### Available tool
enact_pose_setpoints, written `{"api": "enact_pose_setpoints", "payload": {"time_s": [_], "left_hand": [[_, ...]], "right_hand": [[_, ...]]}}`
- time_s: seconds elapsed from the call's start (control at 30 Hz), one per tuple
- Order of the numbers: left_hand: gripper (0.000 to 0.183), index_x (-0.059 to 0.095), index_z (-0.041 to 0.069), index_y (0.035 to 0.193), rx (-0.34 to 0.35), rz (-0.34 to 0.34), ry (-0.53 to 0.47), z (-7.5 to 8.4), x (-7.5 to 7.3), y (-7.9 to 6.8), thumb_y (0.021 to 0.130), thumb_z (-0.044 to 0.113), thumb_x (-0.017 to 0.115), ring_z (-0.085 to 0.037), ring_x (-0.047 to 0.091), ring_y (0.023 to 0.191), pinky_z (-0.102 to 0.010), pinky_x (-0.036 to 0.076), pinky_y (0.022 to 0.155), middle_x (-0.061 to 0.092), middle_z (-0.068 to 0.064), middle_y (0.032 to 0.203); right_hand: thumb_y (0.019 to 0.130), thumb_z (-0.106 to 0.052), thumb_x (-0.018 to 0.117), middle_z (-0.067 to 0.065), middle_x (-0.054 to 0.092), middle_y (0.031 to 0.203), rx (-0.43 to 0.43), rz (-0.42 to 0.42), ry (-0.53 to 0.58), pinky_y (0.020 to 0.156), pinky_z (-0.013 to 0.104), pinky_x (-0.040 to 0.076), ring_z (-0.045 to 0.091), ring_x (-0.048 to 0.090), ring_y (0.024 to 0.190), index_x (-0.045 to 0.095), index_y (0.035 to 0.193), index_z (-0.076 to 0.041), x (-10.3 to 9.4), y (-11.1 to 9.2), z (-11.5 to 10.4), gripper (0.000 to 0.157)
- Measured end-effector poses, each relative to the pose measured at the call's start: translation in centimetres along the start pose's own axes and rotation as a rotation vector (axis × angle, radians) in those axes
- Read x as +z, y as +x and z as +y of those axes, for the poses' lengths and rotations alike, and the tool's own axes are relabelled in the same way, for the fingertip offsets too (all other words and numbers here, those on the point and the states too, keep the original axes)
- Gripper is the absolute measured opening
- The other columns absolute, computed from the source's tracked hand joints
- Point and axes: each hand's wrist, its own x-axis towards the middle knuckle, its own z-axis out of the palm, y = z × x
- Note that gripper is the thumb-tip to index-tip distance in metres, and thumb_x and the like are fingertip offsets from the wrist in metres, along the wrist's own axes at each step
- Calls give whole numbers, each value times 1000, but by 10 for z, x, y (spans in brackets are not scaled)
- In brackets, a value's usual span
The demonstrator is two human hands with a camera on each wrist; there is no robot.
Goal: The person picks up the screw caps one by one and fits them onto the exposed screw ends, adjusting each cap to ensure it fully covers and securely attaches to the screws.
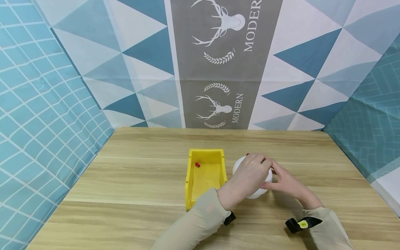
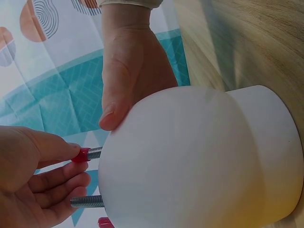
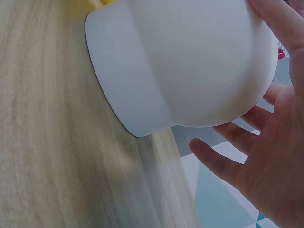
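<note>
red cap (image 2: 82,155): glossy, in left hand's (image 1: 249,171) fingertips, pinched, at tip of threaded metal bolt (image 2: 95,152) | white dome (image 2: 185,156): smooth, rounded, below left fingers; right hand (image 1: 282,178) grasping its side | second bolt (image 2: 87,201): bare thread, beside left lower fingers | yellow bin (image 1: 204,180): boxy, left of left fingers, red piece (image 1: 197,165) inside

The head view looks forward and down over the desk (image 1: 125,184) to the wall (image 1: 218,69). Both wrist views peer in close, tipped sideways: desk on the left one's right, the right one's left. All share the white dome (image 2: 180,156).
</note>
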Motion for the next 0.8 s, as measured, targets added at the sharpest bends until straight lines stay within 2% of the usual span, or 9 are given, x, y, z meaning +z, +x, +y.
{"api": "enact_pose_setpoints", "payload": {"time_s": [0.23,0.4,0.63,0.8], "left_hand": [[8,64,14,85,7,6,-4,0,0,0,78,13,64,-9,56,75,-19,46,75,60,4,81],[16,65,13,86,10,2,-3,0,1,0,72,19,70,-9,57,76,-20,46,75,61,3,82],[13,66,11,89,17,-14,-11,0,2,-1,77,16,69,-9,58,79,-18,46,78,62,2,86],[19,66,11,89,16,-15,-5,1,2,-1,74,20,72,-10,58,80,-19,47,79,63,2,86]], "right_hand": [[77,-23,72,6,37,139,4,-4,7,92,53,37,-8,33,118,30,140,-20,0,0,0,76],[77,-22,72,8,36,140,7,-4,29,92,56,35,-8,32,118,30,140,-19,0,1,-1,76],[77,-21,72,8,34,141,5,-7,54,93,59,33,-9,30,119,29,140,-23,0,0,-1,76],[77,-21,72,7,33,142,-1,-6,53,93,59,33,-9,29,120,27,141,-24,0,1,0,78]]}}
